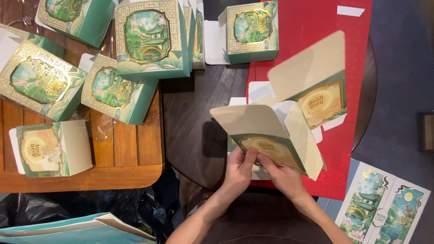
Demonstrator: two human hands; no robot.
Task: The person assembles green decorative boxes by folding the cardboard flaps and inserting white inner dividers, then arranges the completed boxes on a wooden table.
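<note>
Between both hands (262, 174), stiff half-folded cardboard box (271, 135), flaps open.

Wooden table (126, 153) under green boxes (151, 40)

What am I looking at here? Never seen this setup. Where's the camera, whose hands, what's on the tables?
There is one picture, from a camera worn on a person's head, looking down. No machine: two bare hands. The left hand and right hand together hold an open green-and-cream gift box by its lower edge, flaps up. A second open box lies behind it on a red sheet. On the slatted wooden table to the left stand several assembled green boxes with gold-framed garden scenes. A flat illustrated card lies at lower right.
</note>
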